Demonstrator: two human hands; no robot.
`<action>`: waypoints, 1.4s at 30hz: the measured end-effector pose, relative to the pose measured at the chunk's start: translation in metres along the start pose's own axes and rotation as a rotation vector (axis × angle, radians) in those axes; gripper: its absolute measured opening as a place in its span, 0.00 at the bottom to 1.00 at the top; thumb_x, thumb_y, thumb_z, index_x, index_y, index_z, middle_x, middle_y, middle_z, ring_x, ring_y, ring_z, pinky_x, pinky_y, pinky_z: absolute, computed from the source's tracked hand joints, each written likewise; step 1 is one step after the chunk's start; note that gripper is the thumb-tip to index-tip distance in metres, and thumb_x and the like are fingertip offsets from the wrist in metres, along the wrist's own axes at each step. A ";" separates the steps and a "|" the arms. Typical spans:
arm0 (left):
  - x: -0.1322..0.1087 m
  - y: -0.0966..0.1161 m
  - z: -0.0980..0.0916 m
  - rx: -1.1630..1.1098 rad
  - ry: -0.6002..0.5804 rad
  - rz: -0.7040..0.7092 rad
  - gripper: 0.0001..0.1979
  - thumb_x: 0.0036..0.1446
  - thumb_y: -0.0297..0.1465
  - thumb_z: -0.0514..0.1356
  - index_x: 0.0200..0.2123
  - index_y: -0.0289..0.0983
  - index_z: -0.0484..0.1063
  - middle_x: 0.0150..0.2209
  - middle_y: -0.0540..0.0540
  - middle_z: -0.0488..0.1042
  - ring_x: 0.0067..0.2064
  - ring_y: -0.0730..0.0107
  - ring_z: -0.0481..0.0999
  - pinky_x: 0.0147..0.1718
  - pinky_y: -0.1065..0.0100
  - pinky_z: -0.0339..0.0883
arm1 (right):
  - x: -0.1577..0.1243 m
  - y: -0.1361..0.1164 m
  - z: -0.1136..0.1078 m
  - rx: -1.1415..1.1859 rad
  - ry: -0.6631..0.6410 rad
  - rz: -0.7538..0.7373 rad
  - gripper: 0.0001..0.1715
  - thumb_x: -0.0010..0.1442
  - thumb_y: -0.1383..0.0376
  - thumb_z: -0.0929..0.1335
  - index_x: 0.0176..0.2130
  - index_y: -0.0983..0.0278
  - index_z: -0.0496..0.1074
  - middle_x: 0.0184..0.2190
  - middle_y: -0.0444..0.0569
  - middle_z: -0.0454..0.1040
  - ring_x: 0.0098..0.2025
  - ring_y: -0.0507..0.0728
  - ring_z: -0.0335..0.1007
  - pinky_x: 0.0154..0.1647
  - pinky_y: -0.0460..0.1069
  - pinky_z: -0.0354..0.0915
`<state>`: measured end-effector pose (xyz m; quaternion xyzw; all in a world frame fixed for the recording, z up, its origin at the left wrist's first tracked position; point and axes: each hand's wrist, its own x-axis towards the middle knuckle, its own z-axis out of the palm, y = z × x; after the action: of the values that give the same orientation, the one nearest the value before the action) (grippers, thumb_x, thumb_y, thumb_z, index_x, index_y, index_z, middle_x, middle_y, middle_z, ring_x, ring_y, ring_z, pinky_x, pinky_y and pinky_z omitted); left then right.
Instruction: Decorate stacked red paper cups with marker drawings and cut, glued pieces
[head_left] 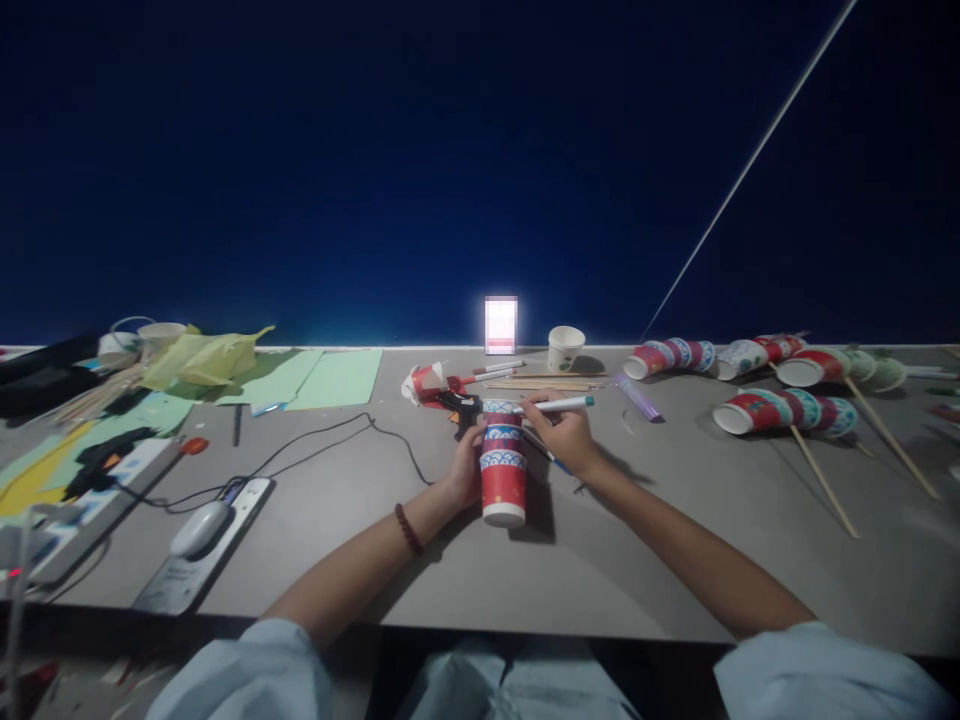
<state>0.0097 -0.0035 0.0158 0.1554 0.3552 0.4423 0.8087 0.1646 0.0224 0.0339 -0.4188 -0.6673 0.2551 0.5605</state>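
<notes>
Currently, the cup stack [503, 484] lies between left hand [467, 465], gripping it, and right hand [566, 434], pinching a marker [564, 404].

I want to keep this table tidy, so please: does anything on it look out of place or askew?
Mildly, the crumpled yellow material at back left: it is bunched up, while the green sheets beside it lie flat.

Table [739, 505] lies open between the right forearm [675, 540] and the stacked cups [780, 411] at right; a looping cable [368, 415] obstructs left of the left hand [466, 470].
</notes>
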 end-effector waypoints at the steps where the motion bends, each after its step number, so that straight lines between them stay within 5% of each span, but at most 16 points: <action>1: 0.000 0.000 0.000 0.000 -0.008 -0.003 0.18 0.57 0.38 0.52 0.33 0.28 0.74 0.27 0.38 0.77 0.26 0.61 0.76 0.30 0.62 0.69 | 0.000 -0.001 0.000 0.001 0.002 -0.002 0.09 0.58 0.59 0.67 0.31 0.62 0.70 0.28 0.45 0.75 0.30 0.54 0.71 0.32 0.47 0.67; 42: 0.003 -0.003 -0.006 0.025 -0.092 0.002 0.20 0.56 0.41 0.54 0.35 0.28 0.74 0.29 0.37 0.77 0.28 0.61 0.76 0.31 0.63 0.70 | 0.000 -0.001 -0.003 0.004 0.022 0.004 0.10 0.59 0.58 0.67 0.31 0.62 0.71 0.29 0.46 0.76 0.31 0.54 0.72 0.33 0.47 0.68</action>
<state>0.0080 -0.0035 0.0083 0.1857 0.3231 0.4310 0.8218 0.1670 0.0218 0.0354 -0.4218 -0.6598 0.2530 0.5681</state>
